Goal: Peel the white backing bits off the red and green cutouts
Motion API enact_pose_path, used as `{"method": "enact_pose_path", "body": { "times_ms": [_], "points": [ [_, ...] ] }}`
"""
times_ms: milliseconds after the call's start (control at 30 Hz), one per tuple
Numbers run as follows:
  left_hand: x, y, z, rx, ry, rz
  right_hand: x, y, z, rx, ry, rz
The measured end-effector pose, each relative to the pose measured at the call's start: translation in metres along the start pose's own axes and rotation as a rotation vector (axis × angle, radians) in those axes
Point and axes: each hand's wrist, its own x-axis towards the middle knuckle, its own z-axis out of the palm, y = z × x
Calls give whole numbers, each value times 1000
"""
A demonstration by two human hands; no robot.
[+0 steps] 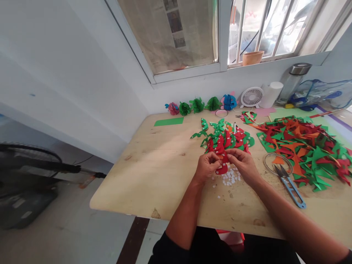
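Just in from the near edge of the wooden table (150, 176), a loose scatter of white squares (231, 179) lies below the hands. The left hand (207, 167) pinches one red paper piece (222, 170) between thumb and fingers, just above those squares. The right hand (242, 163) has thumb and forefinger drawn close at the piece's upper end; I cannot tell whether they pinch paper, a square or nothing.

A square could land askew or cling to a fingertip, likely because it is so tiny. The thin paper could crease if both hands pull unevenly — and a sleeve or wrist could sweep squares away. The blue snips (293, 191) to the right, tips over a metal ring (279, 164), could nick a straying hand.

Counted outward: two hands, one pair of snips, one metal ring; the squares are too many to count. Beyond the hands, red and green cut-outs (220, 139) overlap past counting, as do the scraps (310, 146) at right. Farther back come one green strip (168, 121), five paper figures (197, 105) — one pink, three green, one blue — one white fan (252, 97), one bottle (293, 82) and, at the window, one pot (253, 58).
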Motion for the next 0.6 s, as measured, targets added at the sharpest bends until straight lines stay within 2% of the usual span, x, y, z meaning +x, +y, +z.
{"method": "enact_pose_path", "body": {
  "times_ms": [133, 300, 500, 600],
  "points": [
    [-1, 2, 0, 12, -18, 6, 0, 1, 0, 14, -16, -35],
    [-2, 3, 0, 63, -19, 42, 2, 4, -1, -75, -4, -181],
    [-5, 6, 1, 291, 21, 231, 1, 3, -4, -262, -31, -279],
    [-8, 8, 1, 377, 10, 347, 0, 3, -6, -359, 0, -362]
  ]
}}
